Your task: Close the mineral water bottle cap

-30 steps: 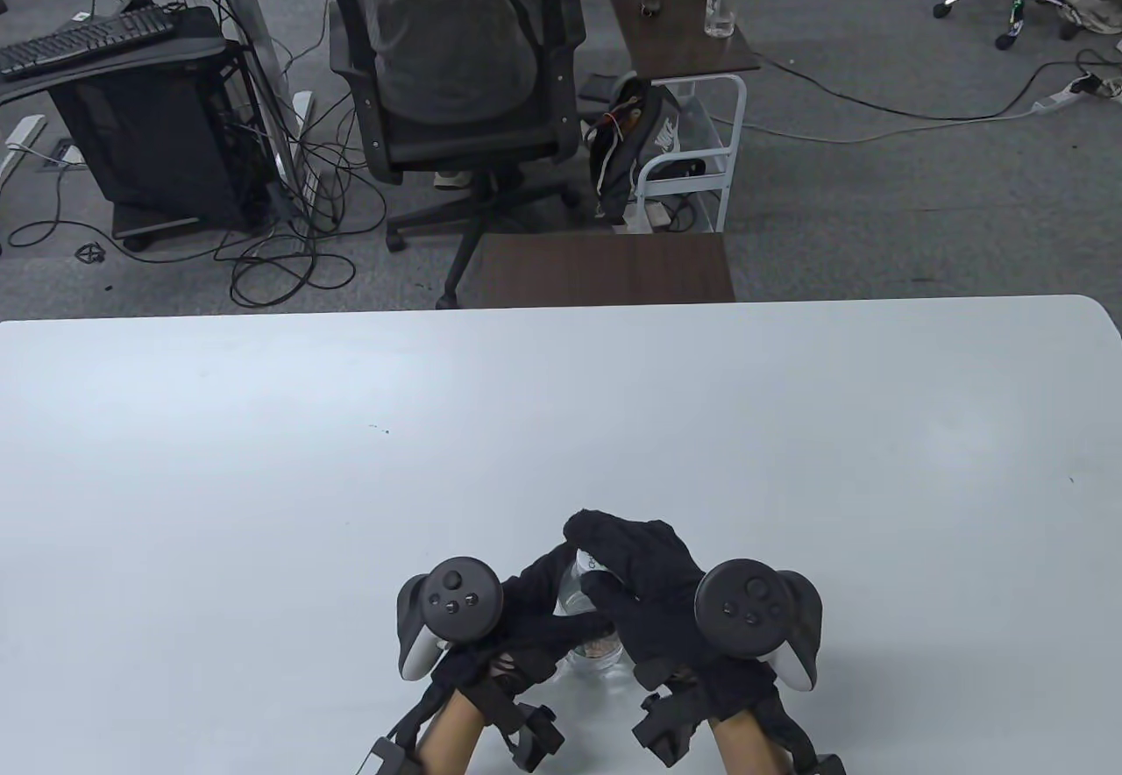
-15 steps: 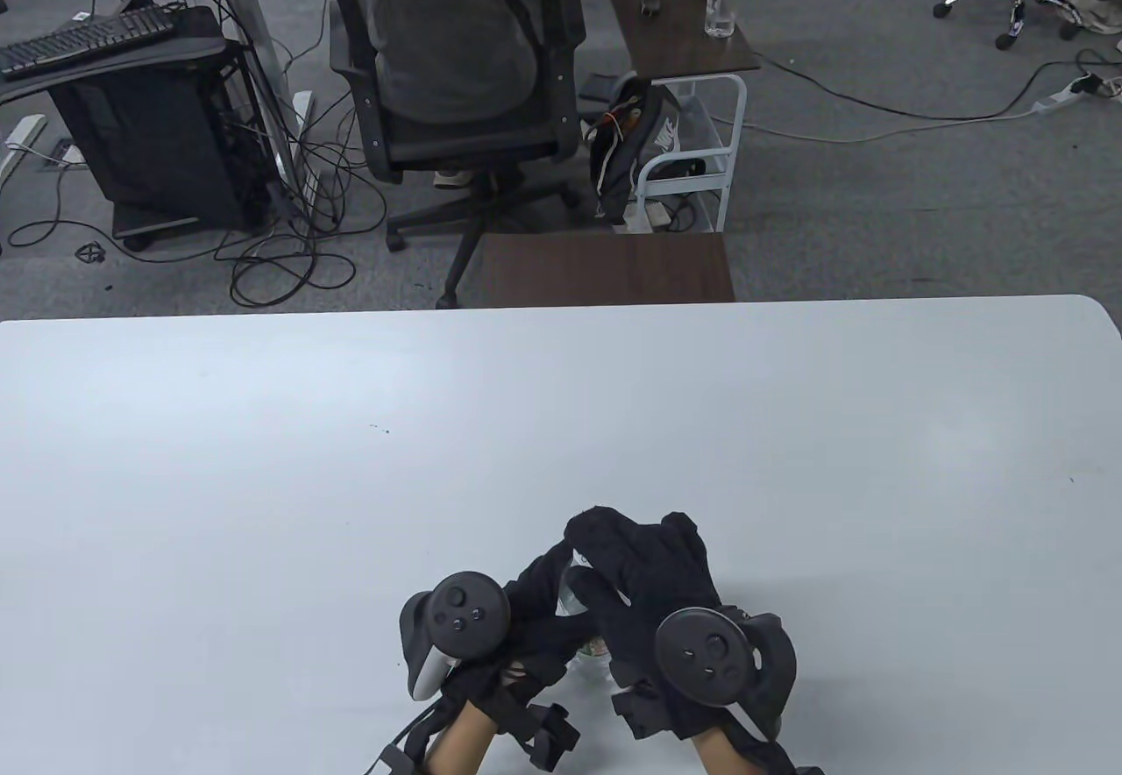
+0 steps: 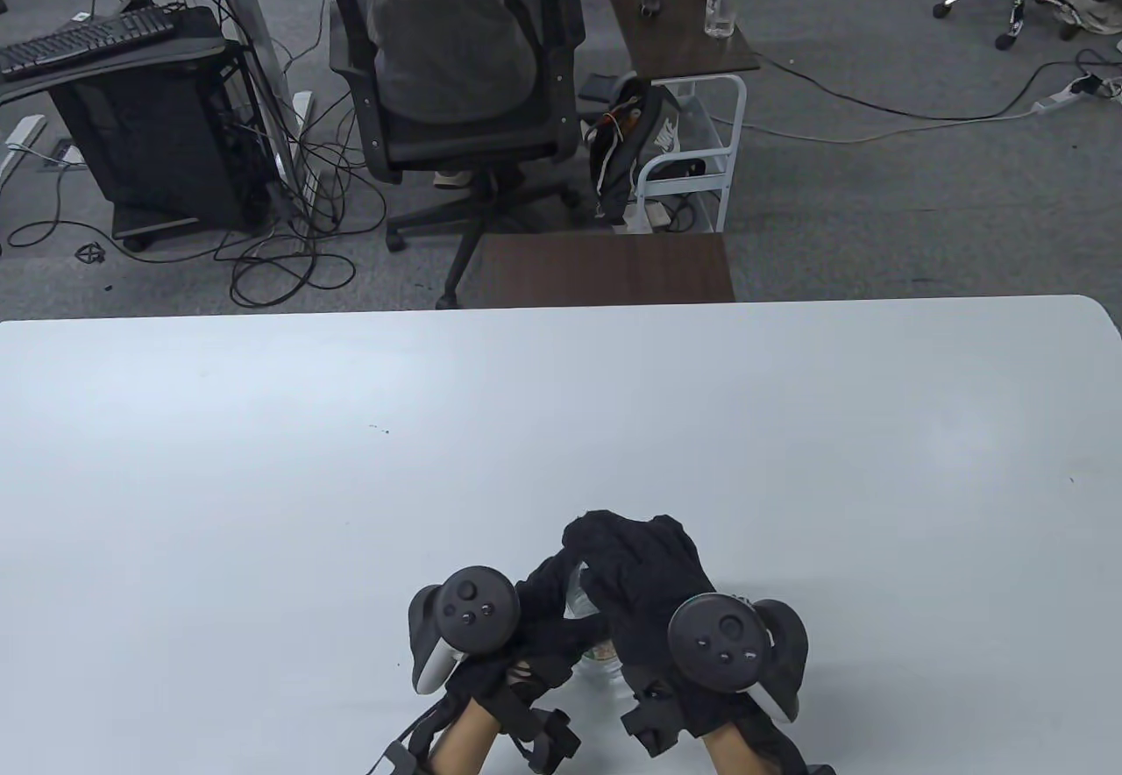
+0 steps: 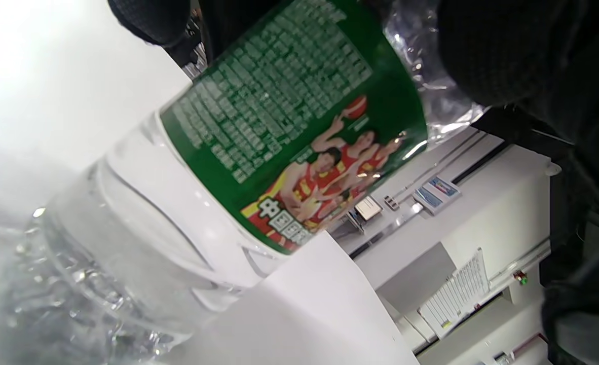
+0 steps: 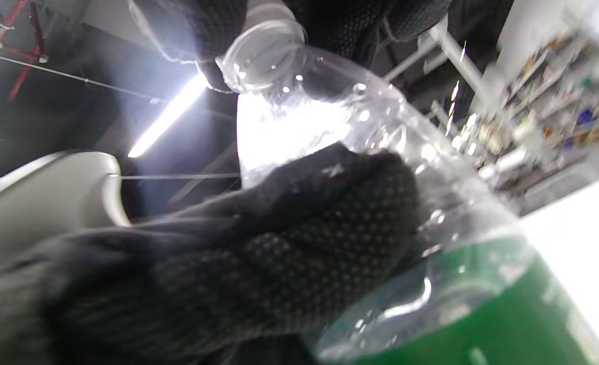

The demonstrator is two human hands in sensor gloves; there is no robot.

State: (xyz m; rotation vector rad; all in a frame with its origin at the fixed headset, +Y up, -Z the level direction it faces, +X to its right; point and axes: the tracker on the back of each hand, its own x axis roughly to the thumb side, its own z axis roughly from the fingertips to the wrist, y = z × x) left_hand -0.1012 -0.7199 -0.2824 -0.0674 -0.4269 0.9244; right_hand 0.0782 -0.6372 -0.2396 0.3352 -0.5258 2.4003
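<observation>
Fingers (image 5: pixel 208 20) of right hand (image 3: pixel 649 582): curled over white cap (image 5: pixel 261 50) at the bottle neck, pinching it, likely to turn it down the thread. Fingers (image 5: pixel 289 228) of left hand (image 3: pixel 543 626): wrapped round the clear shoulder of the mineral water bottle (image 4: pixel 238 167) above its green label (image 4: pixel 299 126), presumably bracing it against the twist. Bottle: between both hands, base toward the tabletop (image 3: pixel 263 459); contact cannot be told. Change against earlier frames: right-hand tracker (image 3: pixel 714 639) rolled inward then partly back; left-hand tracker (image 3: pixel 478 608) shifted slightly toward the bottle.
</observation>
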